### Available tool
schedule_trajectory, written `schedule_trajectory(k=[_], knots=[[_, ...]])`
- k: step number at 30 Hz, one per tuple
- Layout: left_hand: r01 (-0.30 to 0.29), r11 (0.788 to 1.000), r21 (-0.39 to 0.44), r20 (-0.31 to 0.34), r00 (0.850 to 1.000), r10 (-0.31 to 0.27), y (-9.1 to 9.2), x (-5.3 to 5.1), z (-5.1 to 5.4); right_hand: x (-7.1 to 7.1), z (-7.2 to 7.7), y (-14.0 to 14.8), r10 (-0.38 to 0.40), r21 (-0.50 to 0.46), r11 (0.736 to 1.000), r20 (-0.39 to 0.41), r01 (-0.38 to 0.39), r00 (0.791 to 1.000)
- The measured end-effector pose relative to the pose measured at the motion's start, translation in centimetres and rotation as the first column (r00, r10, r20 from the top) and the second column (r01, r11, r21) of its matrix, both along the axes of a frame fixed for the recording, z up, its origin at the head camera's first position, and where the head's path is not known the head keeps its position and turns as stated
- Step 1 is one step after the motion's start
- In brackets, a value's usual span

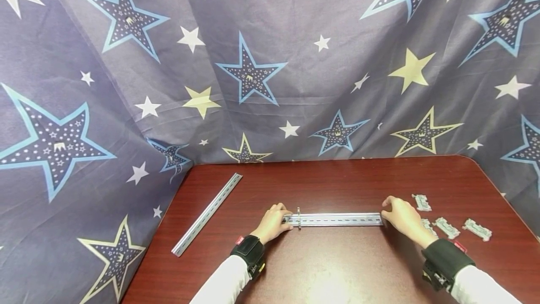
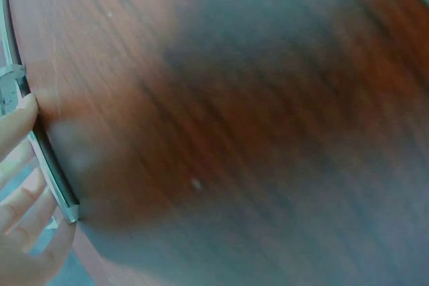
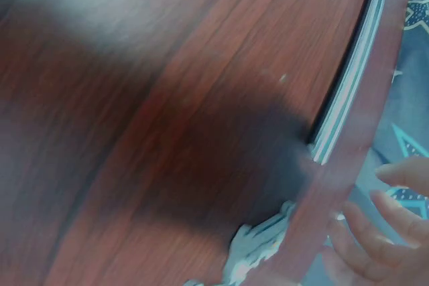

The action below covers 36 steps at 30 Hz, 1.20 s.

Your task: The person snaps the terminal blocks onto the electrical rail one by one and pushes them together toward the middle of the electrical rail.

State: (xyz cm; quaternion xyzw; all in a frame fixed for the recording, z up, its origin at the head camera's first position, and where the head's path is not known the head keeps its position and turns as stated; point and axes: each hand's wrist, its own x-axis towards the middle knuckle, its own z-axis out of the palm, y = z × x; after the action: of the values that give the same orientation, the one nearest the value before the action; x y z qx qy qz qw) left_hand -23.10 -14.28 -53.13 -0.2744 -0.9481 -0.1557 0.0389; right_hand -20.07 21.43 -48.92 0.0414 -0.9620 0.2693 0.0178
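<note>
Near the middle of the tabletop [image 1: 270,182]: a long metal rail [image 1: 341,220] runs from side to side, in line with the back edge. Little slots go in a row down its middle.
Small clip [image 1: 299,218]: it sits across the rail near the rail's left end, just beside the left fingers.
Left hand [image 1: 273,222]: it pinches the rail's left end, thumb on the near side and fingers on the far side.
Right hand [image 1: 402,217]: it is by the rail's right end, fingers bent a bit and spread apart. It has hold of nothing.
Second rail [image 1: 207,215]: it lies on a slant near the left edge, its far end toward the back left corner.
Pale pieces [image 1: 477,230]: four lie loose toward the right edge. One is partly hidden by the right hand.
Starry cloth [image 1: 295,18]: it hangs behind the back edge.
</note>
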Motion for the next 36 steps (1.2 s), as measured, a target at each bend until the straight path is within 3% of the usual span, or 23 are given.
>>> schedule_trajectory(k=[15, 21, 29, 36], knots=[[0.006, 1.000, 0.005, -0.005, 1.000, -0.006, -0.1, -0.1, -0.2, 0.8, -0.9, 2.1, 0.114, 0.060, 0.992, -0.088, -0.109, 0.990], [0.008, 1.000, 0.003, -0.003, 1.000, -0.008, -0.1, -0.1, -0.2, 0.8, -1.3, 2.4, 0.111, 0.103, 0.990, -0.107, -0.100, 0.988], [0.017, 1.000, 0.005, -0.008, 1.000, -0.017, -0.1, -0.1, 0.0, 0.8, -2.1, 2.9, 0.079, 0.145, 0.987, -0.072, -0.068, 0.994], [0.027, 1.000, 0.009, -0.023, 0.999, -0.027, -0.1, 0.1, 0.1, 0.7, -2.9, 3.3, 0.052, 0.141, 0.989, -0.144, -0.031, 0.988]])
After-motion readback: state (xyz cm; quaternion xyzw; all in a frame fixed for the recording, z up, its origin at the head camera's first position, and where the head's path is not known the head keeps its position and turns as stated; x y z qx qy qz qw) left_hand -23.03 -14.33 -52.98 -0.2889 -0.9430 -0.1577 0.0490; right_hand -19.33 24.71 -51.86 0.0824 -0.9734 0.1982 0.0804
